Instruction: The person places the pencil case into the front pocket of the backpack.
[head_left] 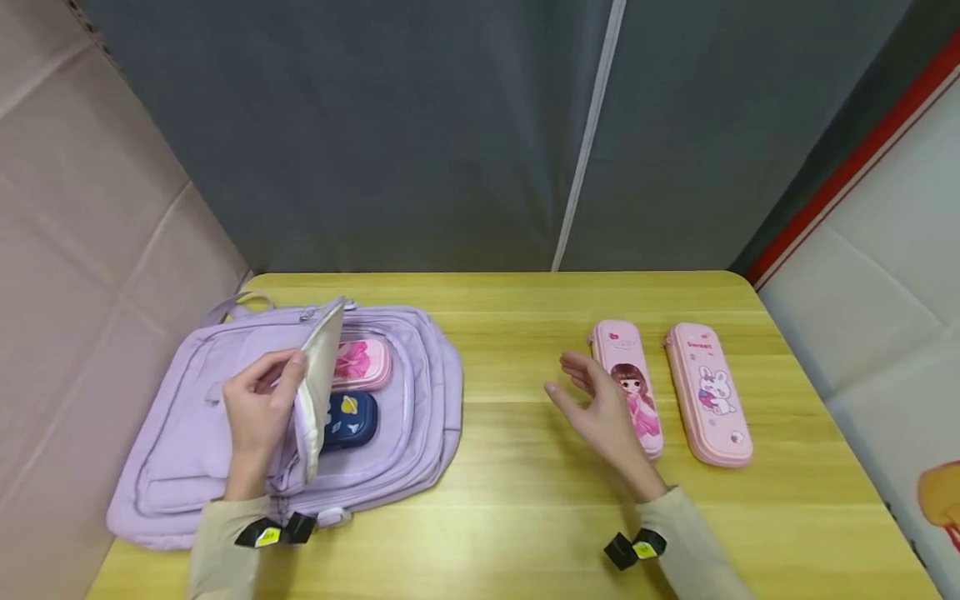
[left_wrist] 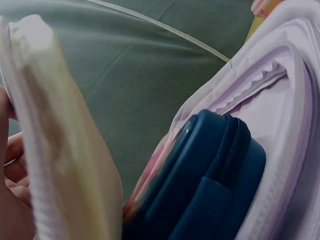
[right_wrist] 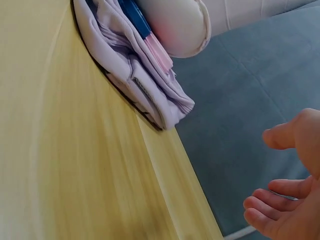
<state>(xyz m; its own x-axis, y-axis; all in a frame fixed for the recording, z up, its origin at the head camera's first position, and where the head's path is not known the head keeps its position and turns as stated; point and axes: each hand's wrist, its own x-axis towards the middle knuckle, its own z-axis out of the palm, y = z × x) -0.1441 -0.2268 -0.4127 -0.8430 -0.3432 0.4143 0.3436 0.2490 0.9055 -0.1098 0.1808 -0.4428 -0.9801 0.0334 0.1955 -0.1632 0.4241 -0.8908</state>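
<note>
A lilac backpack (head_left: pixel 187 392) lies on the table at the left with its front flap (head_left: pixel 321 392) raised. My left hand (head_left: pixel 258 408) pinches that flap by its edge, thumb against the pale lining. Inside the opening sit a pink pencil case (head_left: pixel 362 364) and a dark blue pencil case (head_left: pixel 351 421) with planet pictures, both partly covered by the flap. The left wrist view shows the blue case's zipper (left_wrist: pixel 235 150) close up. My right hand (head_left: pixel 600 408) is over the table, fingers relaxed and holding nothing, just left of a pink pencil case with a doll picture (head_left: pixel 636 392).
Right of the doll case lies another pink pencil case with a rabbit picture (head_left: pixel 708 396). The wooden table (head_left: pixel 510 517) ends at a grey curtain (head_left: pixel 412 142) behind. Pale padded walls stand at the left and right.
</note>
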